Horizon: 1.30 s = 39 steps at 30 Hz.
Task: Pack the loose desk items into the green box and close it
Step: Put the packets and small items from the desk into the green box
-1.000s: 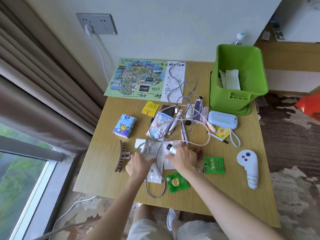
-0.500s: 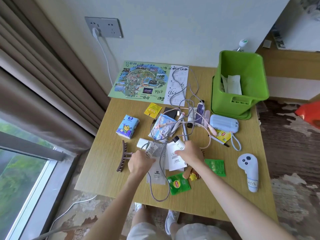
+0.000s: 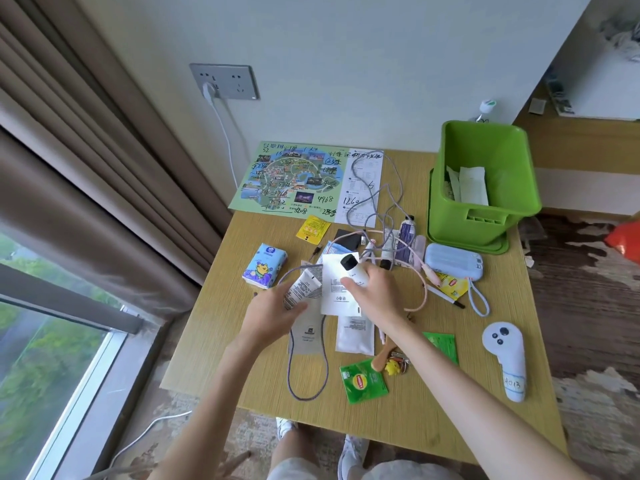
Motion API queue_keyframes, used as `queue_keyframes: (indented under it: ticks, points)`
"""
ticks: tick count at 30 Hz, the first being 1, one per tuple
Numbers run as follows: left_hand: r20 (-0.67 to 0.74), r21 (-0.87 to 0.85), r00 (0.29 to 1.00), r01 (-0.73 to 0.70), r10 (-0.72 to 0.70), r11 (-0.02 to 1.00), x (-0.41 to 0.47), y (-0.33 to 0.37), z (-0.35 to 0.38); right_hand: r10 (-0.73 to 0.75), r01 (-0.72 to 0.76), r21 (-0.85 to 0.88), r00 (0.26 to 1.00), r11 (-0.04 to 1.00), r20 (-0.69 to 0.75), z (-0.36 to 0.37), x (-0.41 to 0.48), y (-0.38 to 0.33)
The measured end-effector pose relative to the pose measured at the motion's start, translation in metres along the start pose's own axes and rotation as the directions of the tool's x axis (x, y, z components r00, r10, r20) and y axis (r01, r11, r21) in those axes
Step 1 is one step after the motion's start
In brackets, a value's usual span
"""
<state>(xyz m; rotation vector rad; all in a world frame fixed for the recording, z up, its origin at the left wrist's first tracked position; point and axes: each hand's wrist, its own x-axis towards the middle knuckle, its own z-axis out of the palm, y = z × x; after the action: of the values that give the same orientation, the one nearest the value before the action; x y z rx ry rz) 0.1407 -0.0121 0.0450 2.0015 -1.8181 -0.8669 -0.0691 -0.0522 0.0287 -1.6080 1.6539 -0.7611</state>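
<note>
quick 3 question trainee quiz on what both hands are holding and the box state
1. True or false: the green box is closed.
2. What does the right hand hold? A) small white bottle with black cap B) tissue pack C) pen
3. Fill in: the left hand holds a white ____.

Key: 1 false, it is open, with papers inside. 2 A, the bottle. 3 tube.

A wooden table [image 3: 450, 420] carries a green box [image 3: 485, 181] at its far right corner, a park map [image 3: 294, 181] at the far edge, a tissue pack [image 3: 265, 266], tangled cables [image 3: 384, 202], tea sachets [image 3: 363, 381], a blue case [image 3: 452, 261] and a white controller [image 3: 505, 358]
</note>
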Motion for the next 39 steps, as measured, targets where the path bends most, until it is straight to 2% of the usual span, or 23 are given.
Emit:
queue_keyframes:
  ticks: [5, 11, 15, 18, 20, 23, 25, 28, 30, 33, 35, 39]
  points:
    - [0.044, 0.068, 0.996, -0.075, 0.073, 0.995, -0.001, -0.004, -0.016, -0.036, 0.023, -0.142, 0.995, 0.990, -0.094, -0.002, 0.012, -0.002]
    - [0.157, 0.022, 0.980, -0.131, 0.126, 0.991, -0.002, -0.002, -0.024, -0.036, 0.025, -0.203, 0.998, 0.979, -0.050, -0.004, 0.031, 0.000]
    - [0.150, 0.021, 0.981, -0.125, 0.121, 0.992, 0.000, -0.002, -0.027, 0.010, -0.017, -0.198, 0.999, 0.980, -0.040, -0.007, 0.037, 0.007]
    - [0.218, -0.051, 0.972, -0.081, 0.091, 0.995, 0.002, -0.004, -0.030, 0.045, -0.048, -0.142, 0.999, 0.989, -0.021, -0.011, 0.039, 0.012]
    - [0.264, -0.176, 0.961, -0.030, 0.077, 0.984, 0.003, -0.003, -0.031, 0.075, -0.077, -0.109, 0.997, 0.991, -0.025, -0.014, 0.040, 0.012]
    - [0.267, -0.463, 0.963, 0.088, 0.045, 0.882, 0.005, 0.004, -0.031, 0.077, -0.076, -0.066, 0.997, 0.995, 0.017, -0.020, 0.038, 0.010]
    - [0.253, -0.580, 0.967, 0.167, -0.019, 0.797, 0.007, 0.009, -0.030, 0.045, -0.039, -0.083, 0.996, 0.996, 0.072, -0.022, 0.034, 0.012]
    - [0.234, -0.711, 0.966, 0.245, -0.107, 0.659, 0.011, 0.016, -0.026, 0.057, -0.050, -0.091, 0.996, 0.995, 0.068, -0.027, 0.028, 0.014]
    - [0.248, -0.773, 0.957, 0.290, -0.151, 0.564, 0.015, 0.024, -0.026, 0.087, -0.087, -0.007, 0.995, 0.996, 0.054, -0.034, 0.028, 0.011]
    - [0.309, -0.828, 0.941, 0.336, -0.135, 0.449, 0.023, 0.040, -0.032, 0.089, -0.091, 0.096, 0.996, 0.991, 0.024, -0.052, 0.036, 0.002]
    - [0.337, -0.823, 0.935, 0.349, -0.110, 0.448, 0.031, 0.053, -0.035, 0.078, -0.078, 0.124, 0.997, 0.989, 0.001, -0.068, 0.042, -0.005]
    - [0.264, -0.847, 0.963, 0.261, -0.060, 0.463, 0.053, 0.094, -0.038, 0.116, -0.104, 0.170, 0.991, 0.980, -0.063, -0.106, 0.055, -0.016]
